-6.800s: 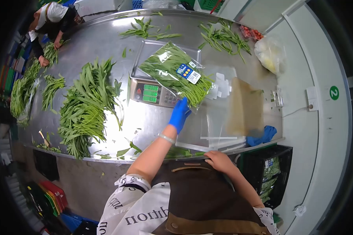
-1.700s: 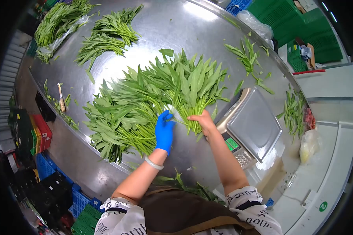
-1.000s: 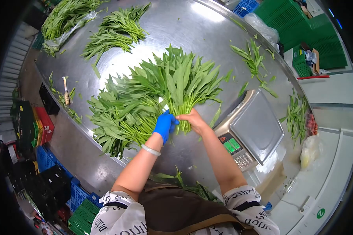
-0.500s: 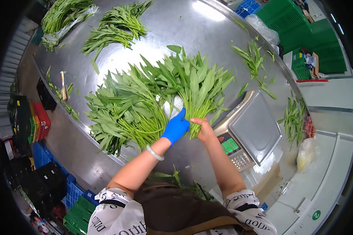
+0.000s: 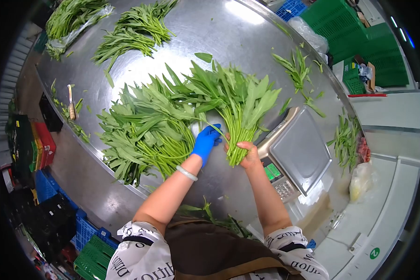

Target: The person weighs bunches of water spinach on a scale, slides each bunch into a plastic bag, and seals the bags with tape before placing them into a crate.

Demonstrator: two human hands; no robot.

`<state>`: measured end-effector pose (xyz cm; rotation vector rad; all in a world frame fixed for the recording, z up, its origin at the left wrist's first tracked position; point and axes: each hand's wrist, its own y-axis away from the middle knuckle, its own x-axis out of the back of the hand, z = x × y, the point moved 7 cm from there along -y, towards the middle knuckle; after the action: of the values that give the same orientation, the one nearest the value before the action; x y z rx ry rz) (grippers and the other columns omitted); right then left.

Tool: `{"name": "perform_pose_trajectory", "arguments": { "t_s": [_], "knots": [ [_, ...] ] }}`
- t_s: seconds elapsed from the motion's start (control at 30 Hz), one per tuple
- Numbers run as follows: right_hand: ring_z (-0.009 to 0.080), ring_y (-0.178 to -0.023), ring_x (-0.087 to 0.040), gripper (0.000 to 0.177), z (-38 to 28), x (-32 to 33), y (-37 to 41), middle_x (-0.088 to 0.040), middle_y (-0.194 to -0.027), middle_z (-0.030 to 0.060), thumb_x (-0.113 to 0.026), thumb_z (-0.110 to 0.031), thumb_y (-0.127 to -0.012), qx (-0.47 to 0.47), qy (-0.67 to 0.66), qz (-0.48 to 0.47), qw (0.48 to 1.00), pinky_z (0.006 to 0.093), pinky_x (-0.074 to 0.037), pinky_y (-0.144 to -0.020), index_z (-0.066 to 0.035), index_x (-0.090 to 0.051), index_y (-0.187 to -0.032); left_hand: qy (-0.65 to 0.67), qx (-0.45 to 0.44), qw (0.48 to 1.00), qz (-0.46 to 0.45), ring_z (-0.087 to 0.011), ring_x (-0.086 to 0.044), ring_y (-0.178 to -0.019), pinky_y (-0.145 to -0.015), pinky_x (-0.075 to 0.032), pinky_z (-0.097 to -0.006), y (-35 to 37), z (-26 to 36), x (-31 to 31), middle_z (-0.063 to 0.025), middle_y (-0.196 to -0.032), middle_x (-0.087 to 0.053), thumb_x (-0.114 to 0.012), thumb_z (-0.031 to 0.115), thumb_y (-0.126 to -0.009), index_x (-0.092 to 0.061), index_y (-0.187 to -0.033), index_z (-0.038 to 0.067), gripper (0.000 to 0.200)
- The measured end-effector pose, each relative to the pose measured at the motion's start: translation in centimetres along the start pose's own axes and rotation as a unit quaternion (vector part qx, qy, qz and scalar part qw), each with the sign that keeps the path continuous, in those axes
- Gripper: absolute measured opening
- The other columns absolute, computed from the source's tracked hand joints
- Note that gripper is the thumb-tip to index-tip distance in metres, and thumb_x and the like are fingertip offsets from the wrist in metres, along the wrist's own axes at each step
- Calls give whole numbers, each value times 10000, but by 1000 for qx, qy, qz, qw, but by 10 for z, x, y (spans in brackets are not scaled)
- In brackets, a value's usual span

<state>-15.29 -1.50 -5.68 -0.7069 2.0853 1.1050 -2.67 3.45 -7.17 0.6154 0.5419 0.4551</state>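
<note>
My right hand is closed around the lower stems of a bunch of water spinach, its leaves fanning away from me above the steel table. Just left of it, my left hand, in a blue glove, has its fingers curled together. A single water spinach stem crosses at the gloved fingertips and appears pinched there. A larger pile of water spinach lies on the table beside the left hand. To the right of my right hand stands a digital scale with a flat grey pan.
More water spinach lies at the far left, with a plastic-wrapped bundle beyond. A knife rests near the left edge. Loose sprigs lie far right. Blue crates and green crates stand on the floor.
The bunch in my right hand has come slightly nearer and apart from the pile. My gloved left hand has moved off the bunch's stems, slightly left, to one stray stem.
</note>
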Motion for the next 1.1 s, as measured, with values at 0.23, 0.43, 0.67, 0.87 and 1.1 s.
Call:
{"name": "perform_pose_trajectory", "arguments": {
  "t_s": [0.23, 0.43, 0.67, 0.87, 1.1],
  "knots": [
    [272, -689, -561, 576, -27, -26, 31, -548, -913, 130, -701, -185, -602, 34, 58, -21, 998, 377, -467, -577, 7, -503, -1108, -60, -77, 985, -143, -106, -591, -843, -761, -465, -244, 1, 13, -49, -26, -926, -652, -571, 157, -890, -606, -1129, 30, 273],
    [295, -742, -620, 621, -32, -26, 79, -596, -887, 134, -803, -142, -551, 14, 154, -14, 988, 388, -520, -608, 6, -536, -1091, -229, -165, 945, -168, -157, -597, -912, -806, -473, -296, 51, 20, -39, -62, -1015, -646, -580, 157, -900, -624, -1095, 21, 243],
    [267, -818, -641, 614, -18, -33, 127, -630, -942, 143, -810, -92, -620, 34, 265, -103, 958, 395, -528, -704, 7, -532, -1159, -209, -78, 926, -304, -179, -586, -977, -860, -463, -313, 149, -6, -19, -84, -1087, -631, -556, 165, -919, -607, -1128, 20, 260],
    [240, -852, -650, 504, -17, -46, 167, -652, -937, 132, -765, -26, -701, 34, 347, -93, 933, 365, -535, -721, 3, -553, -1158, -204, -63, 922, -323, -189, -580, -1010, -890, -453, -321, 177, -17, -21, -97, -1117, -621, -538, 178, -931, -594, -1154, 19, 279],
    [206, -854, -645, 494, -3, -44, 186, -672, -934, 104, -783, -40, -674, 16, 410, 2, 912, 337, -528, -747, -18, -582, -1125, -209, -38, 918, -335, -200, -573, -1050, -924, -441, -330, 195, -17, -22, -112, -1153, -610, -517, 193, -946, -579, -1184, 17, 303]
  ]
}}
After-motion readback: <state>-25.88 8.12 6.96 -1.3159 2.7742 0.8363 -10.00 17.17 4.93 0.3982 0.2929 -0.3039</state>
